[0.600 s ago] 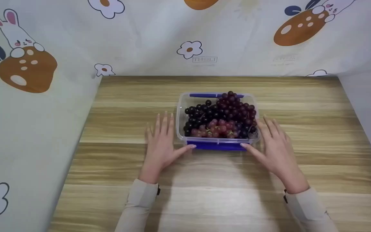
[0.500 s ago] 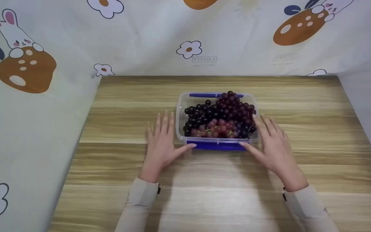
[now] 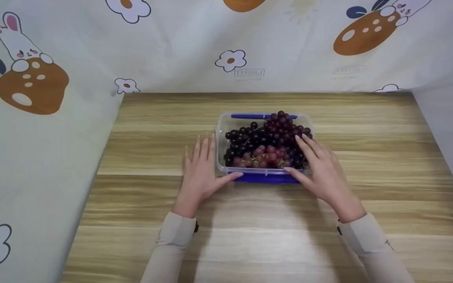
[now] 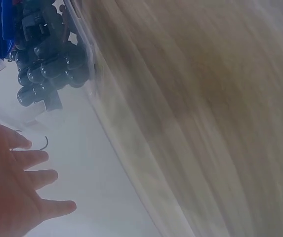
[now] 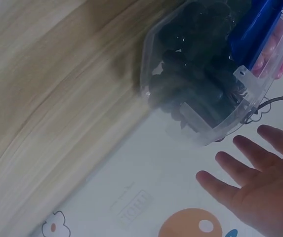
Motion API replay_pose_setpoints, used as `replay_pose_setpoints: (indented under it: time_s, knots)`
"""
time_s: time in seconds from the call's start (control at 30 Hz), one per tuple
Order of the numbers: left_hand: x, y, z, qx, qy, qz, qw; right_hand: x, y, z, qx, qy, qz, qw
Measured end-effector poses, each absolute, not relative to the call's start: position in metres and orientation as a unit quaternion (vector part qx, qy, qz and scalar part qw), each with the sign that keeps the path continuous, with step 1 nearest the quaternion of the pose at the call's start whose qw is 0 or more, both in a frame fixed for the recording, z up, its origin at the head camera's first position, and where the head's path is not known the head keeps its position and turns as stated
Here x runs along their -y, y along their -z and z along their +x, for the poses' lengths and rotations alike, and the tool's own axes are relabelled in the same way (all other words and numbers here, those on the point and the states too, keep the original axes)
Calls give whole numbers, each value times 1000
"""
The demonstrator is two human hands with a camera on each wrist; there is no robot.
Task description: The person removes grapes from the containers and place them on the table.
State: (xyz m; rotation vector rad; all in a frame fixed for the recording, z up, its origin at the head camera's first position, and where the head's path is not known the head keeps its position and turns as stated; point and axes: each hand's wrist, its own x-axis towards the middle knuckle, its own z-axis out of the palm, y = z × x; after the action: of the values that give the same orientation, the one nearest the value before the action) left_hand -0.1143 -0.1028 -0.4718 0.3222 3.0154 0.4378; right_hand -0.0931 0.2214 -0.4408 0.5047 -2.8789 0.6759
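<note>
A clear plastic food container (image 3: 220, 146) with blue latches (image 3: 266, 178) stands on the table, its lid off. Inside lie black grapes (image 3: 239, 147), dark red grapes (image 3: 283, 129) heaped above the back rim, and pinkish-red grapes (image 3: 265, 156) in front. My left hand (image 3: 198, 175) is beside the container's left wall, fingers straight, thumb near the front latch. Over the right rim hovers my right hand (image 3: 325, 173), fingers extended above the grapes, thumb by the front edge. In the right wrist view, a stem (image 5: 282, 98) sticks out over the rim. Whether either hand touches the container, I cannot tell.
The wood-grain table (image 3: 151, 129) reaches back to a wall covering (image 3: 179, 39) printed with rabbits, strawberries and flowers. More of this covering (image 3: 26, 157) borders the table on the left. Both forearms wear light sleeves (image 3: 175, 232).
My right hand has moved left and slightly forward, from beside the container to above its right side. The left hand has shifted slightly right, closer to the left wall. The container has not moved.
</note>
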Motion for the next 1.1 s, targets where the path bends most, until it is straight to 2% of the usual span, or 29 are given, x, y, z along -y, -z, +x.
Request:
replay_pose_setpoints:
  time_s: [0.37,0.6,0.93,1.1]
  knots:
    - [97,474,-125,-976,-176,123,27,-205,442,-109,946,-239,210,57]
    - [97,482,-128,-953,-272,131,19,-196,440,-117,941,-238,232,57]
    - [98,492,-131,-915,-386,115,35,-185,433,-127,938,-243,247,-16]
    - [103,494,-132,-908,-398,126,33,-180,431,-135,939,-216,267,-11]
